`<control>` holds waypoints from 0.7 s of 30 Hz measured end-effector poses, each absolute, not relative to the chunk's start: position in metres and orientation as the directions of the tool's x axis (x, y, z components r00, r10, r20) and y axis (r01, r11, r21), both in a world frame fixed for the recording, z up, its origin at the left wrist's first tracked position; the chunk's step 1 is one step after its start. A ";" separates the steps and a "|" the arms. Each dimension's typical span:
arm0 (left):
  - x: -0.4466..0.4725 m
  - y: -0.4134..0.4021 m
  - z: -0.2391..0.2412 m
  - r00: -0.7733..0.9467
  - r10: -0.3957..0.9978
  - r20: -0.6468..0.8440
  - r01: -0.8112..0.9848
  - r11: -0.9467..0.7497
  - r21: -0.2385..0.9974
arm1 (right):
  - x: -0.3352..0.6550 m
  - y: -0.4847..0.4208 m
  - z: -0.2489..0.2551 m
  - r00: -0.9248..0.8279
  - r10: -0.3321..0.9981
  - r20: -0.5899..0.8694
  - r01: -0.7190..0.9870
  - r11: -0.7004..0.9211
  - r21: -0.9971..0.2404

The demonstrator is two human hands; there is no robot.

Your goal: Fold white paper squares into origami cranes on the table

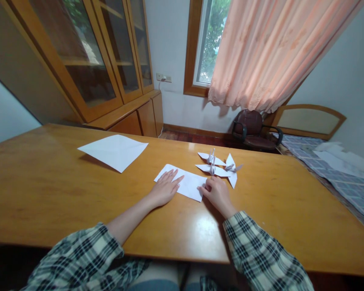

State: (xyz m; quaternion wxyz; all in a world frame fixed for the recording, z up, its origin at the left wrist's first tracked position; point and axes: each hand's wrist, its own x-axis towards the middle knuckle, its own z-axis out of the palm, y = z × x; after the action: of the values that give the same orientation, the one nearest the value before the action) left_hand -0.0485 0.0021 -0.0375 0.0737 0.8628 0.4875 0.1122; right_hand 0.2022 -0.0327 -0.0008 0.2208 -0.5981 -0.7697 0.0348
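Observation:
A white sheet of paper point(188, 184), folded into a long rectangle, lies on the wooden table in front of me. My left hand point(166, 188) rests flat on its left part, fingers spread. At the right end, my right hand point(216, 192) has its fingers curled in, with thumb and fingertips closed on the paper's edge. Just beyond that hand stand several folded paper cranes point(212, 169), close together with their wings overlapping. Farther left lies another white sheet point(117, 150), square, with faint crease lines.
The wooden table point(79, 202) reaches from my lap to the far edge. Behind it are a glass-doored cabinet point(109, 60), a pink curtain point(261, 52) and a dark red armchair point(251, 127). A bed point(327, 161) with papers on it stands at the right.

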 end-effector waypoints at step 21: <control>-0.072 0.010 -0.019 0.721 0.685 0.108 0.604 -0.697 0.387 | 0.221 -0.039 0.009 -0.623 0.760 0.182 0.649 0.633 -0.422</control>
State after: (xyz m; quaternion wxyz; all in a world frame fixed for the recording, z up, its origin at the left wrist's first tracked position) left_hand -0.0715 0.0104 -0.0186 0.1645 0.9128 0.3530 0.1226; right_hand 0.2214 -0.0389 0.0090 0.1744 -0.3973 -0.8866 0.1601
